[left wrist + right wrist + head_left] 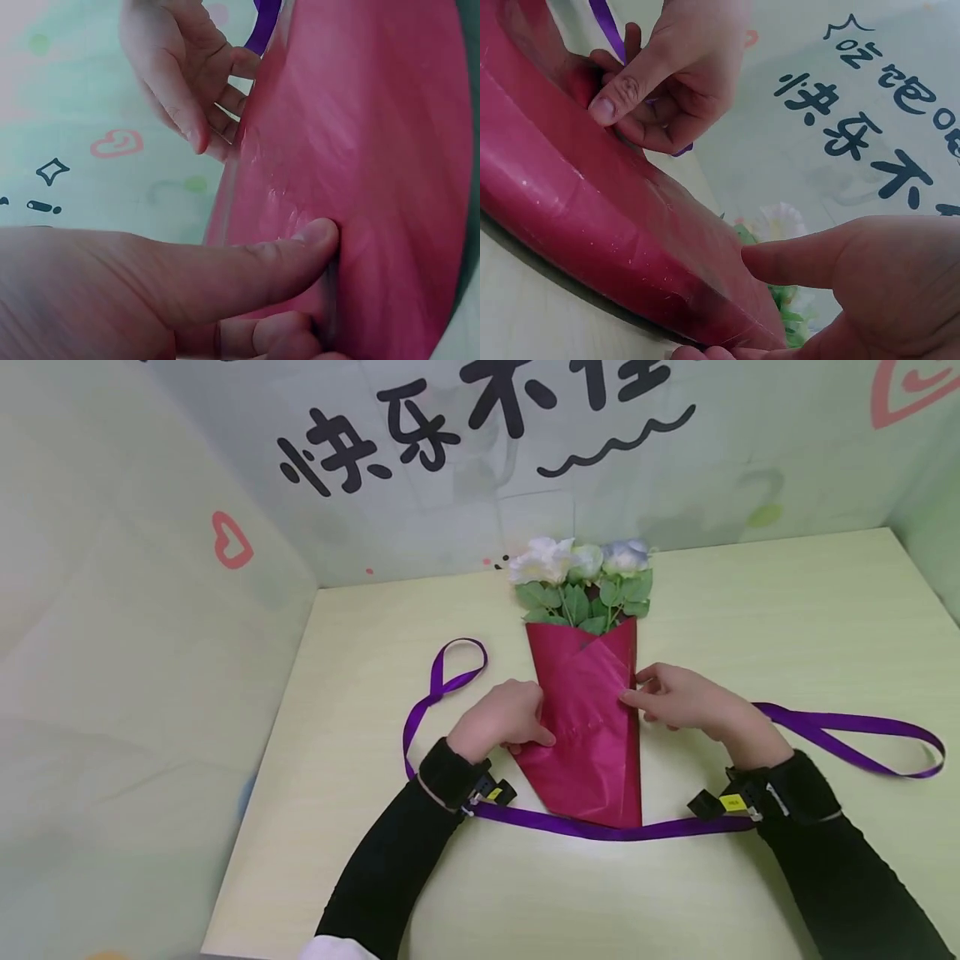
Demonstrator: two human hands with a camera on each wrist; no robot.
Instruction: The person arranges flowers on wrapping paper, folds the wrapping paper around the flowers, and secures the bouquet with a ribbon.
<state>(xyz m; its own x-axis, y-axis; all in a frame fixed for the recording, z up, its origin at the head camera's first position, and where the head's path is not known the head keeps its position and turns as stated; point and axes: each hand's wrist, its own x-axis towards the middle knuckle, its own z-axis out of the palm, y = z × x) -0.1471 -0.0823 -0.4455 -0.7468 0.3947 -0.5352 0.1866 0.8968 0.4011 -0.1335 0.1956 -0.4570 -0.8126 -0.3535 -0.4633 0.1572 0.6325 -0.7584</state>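
A bouquet lies on the table, wrapped in crimson paper (pixel 588 735), with white and pale-blue flowers (pixel 577 560) and green leaves showing at the far end. My left hand (pixel 504 718) pinches the paper's left edge, its thumb on top and its fingers curled beneath; the left wrist view shows this grip (pixel 247 277) closely. At the right edge of the wrap, my right hand (pixel 686 697) touches the paper with a fairly straight thumb and loose fingers. The right wrist view shows that thumb (pixel 802 262) against the wrap, with fingertips low by the edge, partly hidden.
A purple ribbon (pixel 592 829) runs across the table by the bouquet's near end and passes under both wrists. It loops up at the left (pixel 420 718) and out to the right (pixel 862 724). A printed backdrop (pixel 420 518) stands behind the pale wooden table (pixel 765 618).
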